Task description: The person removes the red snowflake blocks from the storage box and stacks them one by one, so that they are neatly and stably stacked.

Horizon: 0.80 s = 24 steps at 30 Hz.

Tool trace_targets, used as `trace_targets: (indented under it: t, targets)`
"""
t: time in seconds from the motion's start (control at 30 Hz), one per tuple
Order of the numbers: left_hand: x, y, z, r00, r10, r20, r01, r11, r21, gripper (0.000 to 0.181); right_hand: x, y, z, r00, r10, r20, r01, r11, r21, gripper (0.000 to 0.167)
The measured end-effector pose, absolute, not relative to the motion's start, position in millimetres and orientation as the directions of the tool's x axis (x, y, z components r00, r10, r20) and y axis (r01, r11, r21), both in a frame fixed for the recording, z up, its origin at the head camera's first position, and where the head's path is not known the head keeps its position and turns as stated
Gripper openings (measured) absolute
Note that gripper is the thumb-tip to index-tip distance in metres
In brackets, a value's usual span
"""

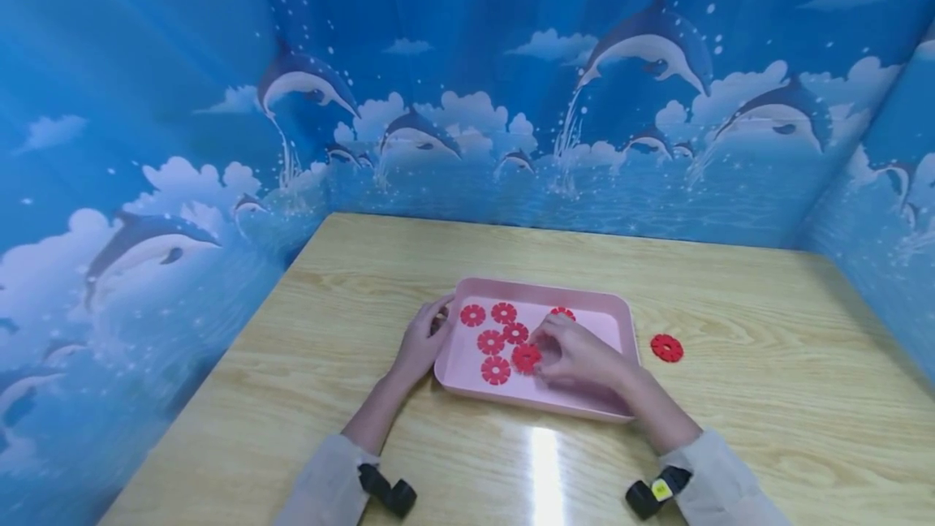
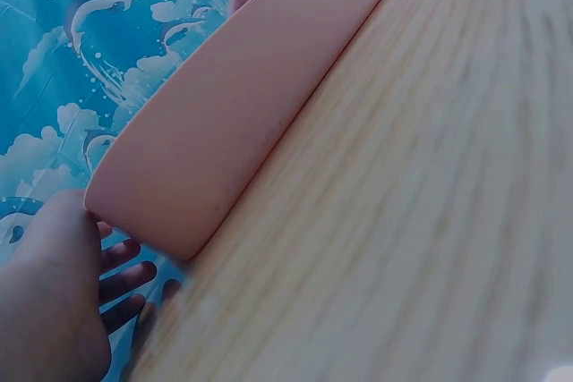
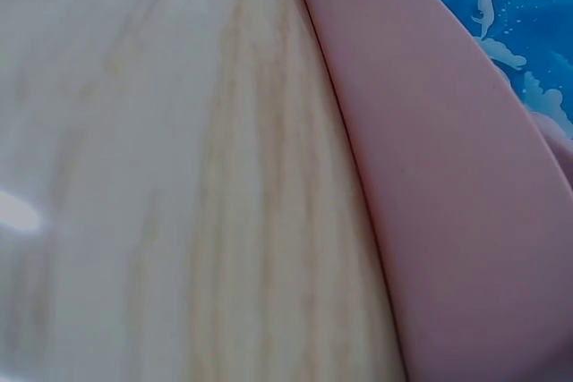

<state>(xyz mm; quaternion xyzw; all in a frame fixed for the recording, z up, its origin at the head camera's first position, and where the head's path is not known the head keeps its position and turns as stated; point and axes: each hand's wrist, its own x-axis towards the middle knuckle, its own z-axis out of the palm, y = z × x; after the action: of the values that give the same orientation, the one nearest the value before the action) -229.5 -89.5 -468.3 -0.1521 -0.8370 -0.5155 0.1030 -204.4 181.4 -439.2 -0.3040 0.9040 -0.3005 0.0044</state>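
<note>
A pink tray (image 1: 536, 404) holds several red notched discs, among them one (image 1: 495, 370) near its front left. The left hand (image 1: 420, 346) rests against the tray's left side, fingers relaxed; in the left wrist view this hand (image 2: 54, 284) touches the end of the tray (image 2: 215, 123), its fingers spread loosely beyond. Over the tray's middle, the right hand (image 1: 580, 354) pinches a slightly blurred red disc (image 1: 526, 358) at its right edge, between thumb and fingers. The right wrist view shows mainly the tray's outer wall (image 3: 448, 158), with the right hand mostly hidden behind it.
One red disc (image 1: 667, 348) lies on the wooden table (image 1: 767, 347) to the right of the tray. A blue curtain (image 1: 453, 161) with dolphins and clouds stands behind the table and along both sides. Light reflects off the tabletop in front of the tray.
</note>
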Motion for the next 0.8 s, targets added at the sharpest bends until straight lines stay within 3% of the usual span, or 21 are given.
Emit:
trace_targets:
  t: [0.33, 0.8]
  targets:
    - [-229.2, -89.5, -467.7, -0.934, 0.149, 0.326, 0.358, 0.421, 0.833, 0.04, -199.1, 195.6, -423.1, -0.803, -0.543, 0.244, -0.57, 0.584, -0.577, 0.035]
    - [-229.4, -89.5, -469.2, -0.935, 0.142, 0.324, 0.354, 0.416, 0.838, 0.04, -189.3, 223.3, -413.2, -0.86, -0.465, 0.211, -0.489, 0.631, -0.602, 0.034]
